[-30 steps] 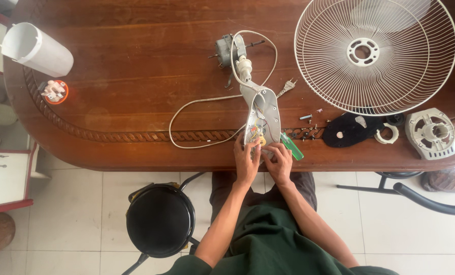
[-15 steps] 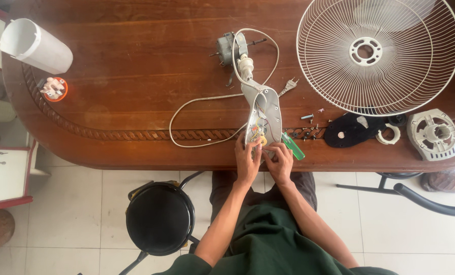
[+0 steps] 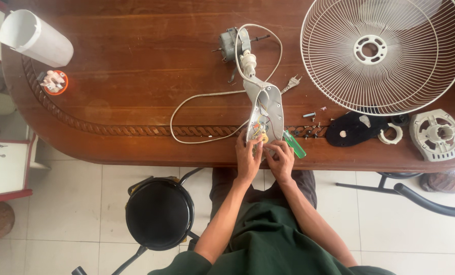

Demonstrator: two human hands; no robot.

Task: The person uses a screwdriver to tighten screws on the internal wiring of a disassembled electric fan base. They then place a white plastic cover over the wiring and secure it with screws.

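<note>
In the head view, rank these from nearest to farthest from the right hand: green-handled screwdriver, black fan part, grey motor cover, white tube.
From the right hand:
1. Green-handled screwdriver, just beside it.
2. Black fan part, further right.
3. Grey motor cover, far right edge.
4. White tube, far upper left.

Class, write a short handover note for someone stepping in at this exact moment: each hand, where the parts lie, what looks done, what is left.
Left hand and right hand: both at the near end of the open grey fan housing, fingers on its wiring; what they grip is too small to tell.
Motor lies beyond the housing, white cord looping left.
Green screwdriver lies beside the right hand; loose screws just past it.
Done: wire guard, black cover and grey motor cap lie apart on the table.
Left: the wiring is exposed, parts unassembled.
</note>
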